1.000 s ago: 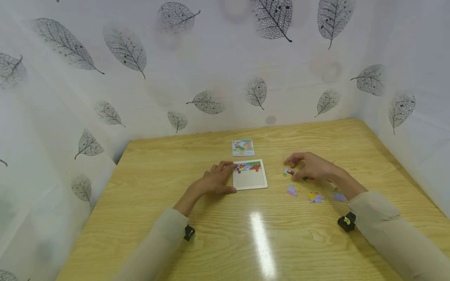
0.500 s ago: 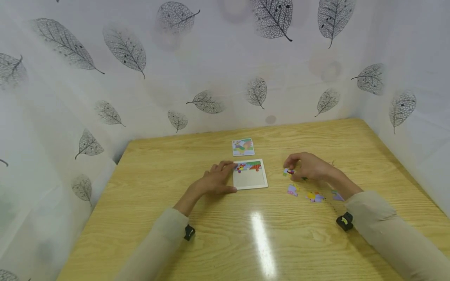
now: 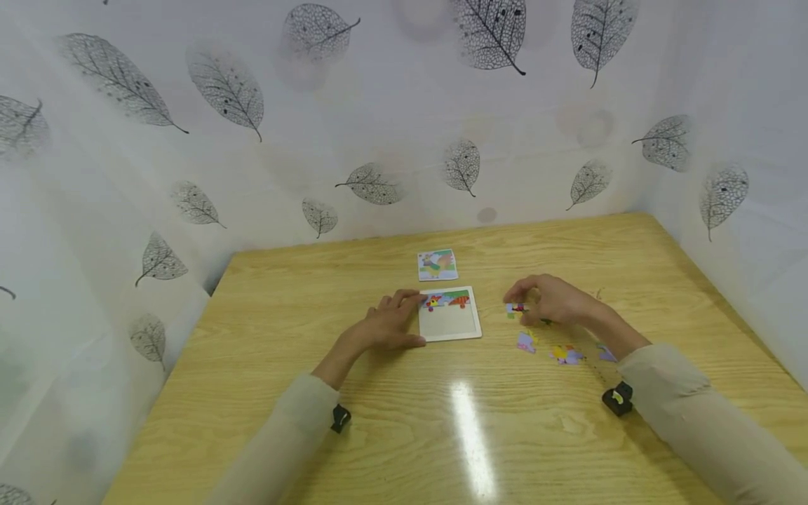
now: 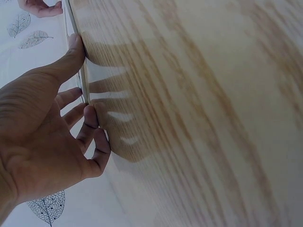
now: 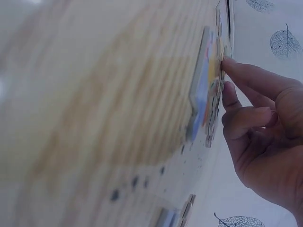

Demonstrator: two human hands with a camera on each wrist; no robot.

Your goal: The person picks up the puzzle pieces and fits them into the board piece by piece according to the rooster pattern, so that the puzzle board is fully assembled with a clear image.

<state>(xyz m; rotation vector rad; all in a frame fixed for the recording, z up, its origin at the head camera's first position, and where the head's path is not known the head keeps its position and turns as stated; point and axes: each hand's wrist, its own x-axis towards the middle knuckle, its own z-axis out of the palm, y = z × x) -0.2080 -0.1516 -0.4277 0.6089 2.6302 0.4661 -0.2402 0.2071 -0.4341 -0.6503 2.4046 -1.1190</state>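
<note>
In the head view, my left hand (image 3: 393,324) holds the left side of a white-rimmed puzzle tray (image 3: 449,338). Its thumb lies at the near left corner and its fingers at the far left. Joined puzzle pieces (image 3: 445,301) line the tray's far end; the part nearer me shows bare board. To the right, my right hand (image 3: 555,300) pinches a small multicoloured puzzle piece (image 3: 513,308) between thumb and fingers, low over the table. The right wrist view shows its fingertips beside the edges of several pieces; the contact itself is partly hidden.
A square picture card (image 3: 437,265) lies just beyond the tray. Loose puzzle pieces, among them a lilac one (image 3: 526,342) and a yellow and lilac one (image 3: 566,355), lie near the right hand. A leaf-patterned curtain (image 3: 391,126) borders the wooden table (image 3: 379,449).
The right hand has shifted slightly left, and the puzzle piece at its fingertips has turned and slid left with it. The left hand and the tray have stayed in place.
</note>
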